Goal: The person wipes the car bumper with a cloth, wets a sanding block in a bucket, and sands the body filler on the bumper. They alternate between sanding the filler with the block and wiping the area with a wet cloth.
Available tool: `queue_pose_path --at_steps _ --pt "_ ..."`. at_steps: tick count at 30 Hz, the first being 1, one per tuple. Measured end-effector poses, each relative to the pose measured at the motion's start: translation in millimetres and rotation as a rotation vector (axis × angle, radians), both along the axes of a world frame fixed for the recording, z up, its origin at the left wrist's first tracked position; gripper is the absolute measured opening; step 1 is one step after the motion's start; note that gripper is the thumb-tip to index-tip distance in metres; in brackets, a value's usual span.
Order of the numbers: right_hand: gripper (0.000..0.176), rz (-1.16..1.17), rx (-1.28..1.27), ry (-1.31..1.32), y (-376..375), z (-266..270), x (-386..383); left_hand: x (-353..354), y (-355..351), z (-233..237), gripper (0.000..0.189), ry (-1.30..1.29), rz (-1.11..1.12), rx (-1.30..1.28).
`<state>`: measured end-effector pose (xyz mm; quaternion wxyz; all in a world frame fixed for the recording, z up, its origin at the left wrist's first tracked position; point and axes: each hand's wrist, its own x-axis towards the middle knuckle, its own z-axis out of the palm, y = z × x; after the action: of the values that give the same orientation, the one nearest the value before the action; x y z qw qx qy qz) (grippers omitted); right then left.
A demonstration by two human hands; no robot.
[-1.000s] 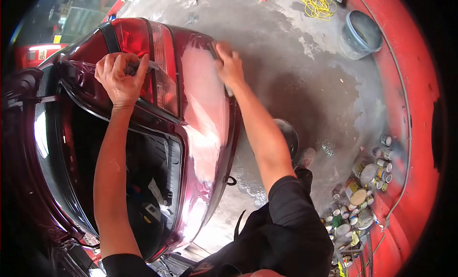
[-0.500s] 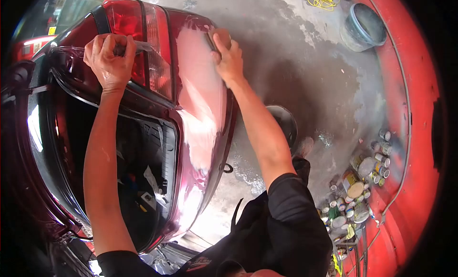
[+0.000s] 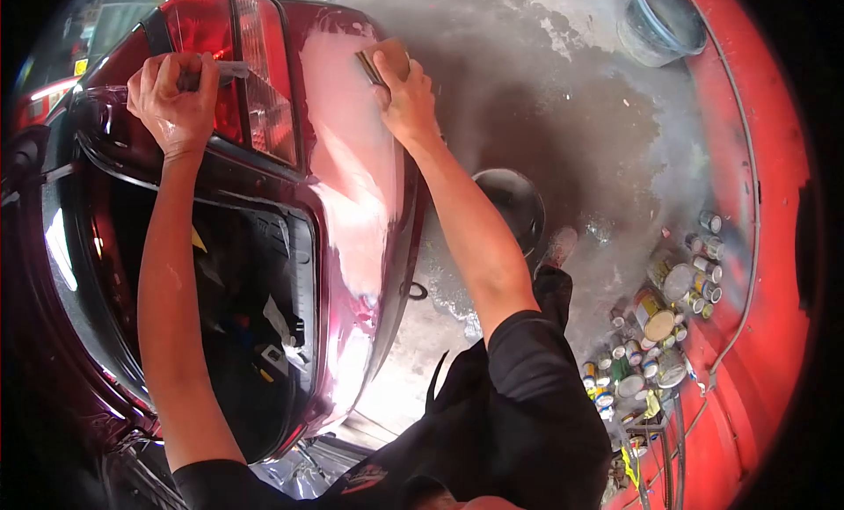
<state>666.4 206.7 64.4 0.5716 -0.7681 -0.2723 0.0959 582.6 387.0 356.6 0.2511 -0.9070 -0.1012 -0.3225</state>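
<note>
On the left, my left hand is closed round a small tool with a pale, clear end, beside the red tail light. My right hand grips a brown sanding block at the upper edge of the pale pink patch on the dark red car's rear corner. Below my left hand lies the open trunk, with loose items inside.
A bucket stands at the upper right. A dark round basin sits on the wet floor beside my right forearm. Several cans crowd the floor by the red wall. A foot shows near the basin.
The car, both hands and the bucket appear further left and slightly higher or lower in view. The block in my right hand is now tilted and shows more of its face.
</note>
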Motion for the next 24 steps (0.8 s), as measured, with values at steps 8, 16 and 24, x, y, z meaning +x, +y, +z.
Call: queue_pose_path --at_steps 8,16,24 --pt "0.076 0.024 -0.045 -0.084 -110.3 -36.4 -164.9 4.0 -6.2 1.4 0.015 -0.03 0.014 -0.005" --pt "0.071 -0.03 -0.046 -0.054 -5.0 0.8 -6.6 1.8 -1.7 -1.8 0.015 0.002 0.017 -0.004" --pt "0.075 0.029 -0.001 -0.365 -49.2 1.1 -77.4 0.2 1.7 0.0 0.015 0.0 -0.007 -0.007"
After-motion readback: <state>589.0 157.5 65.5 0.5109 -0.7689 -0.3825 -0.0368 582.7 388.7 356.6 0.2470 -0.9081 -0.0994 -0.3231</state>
